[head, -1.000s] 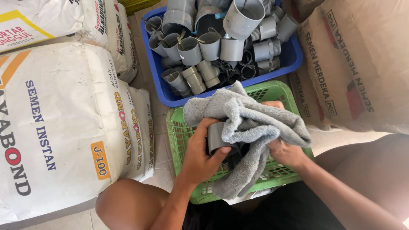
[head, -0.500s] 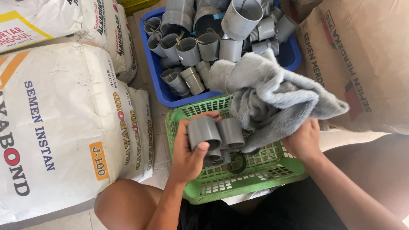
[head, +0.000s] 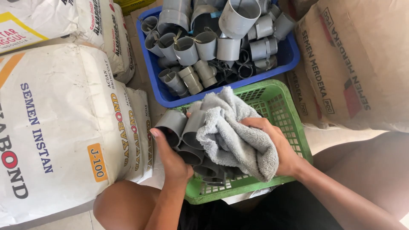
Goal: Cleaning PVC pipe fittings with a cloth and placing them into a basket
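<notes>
My left hand grips a bundle of grey plastic pipe fittings over the left side of a green plastic basket. My right hand holds a grey towel and presses it against the right side of the bundle. The towel covers part of the fittings. Both hands are above the basket, between my knees.
A blue plastic bin full of several grey pipe fittings stands just beyond the green basket. White cement sacks lie at the left, brown sacks at the right. My bare knee is at the bottom.
The towel was lifted off to the right, showing the fittings. Now my right hand has brought it back down onto the bundle, which my left hand has shifted left and up.
</notes>
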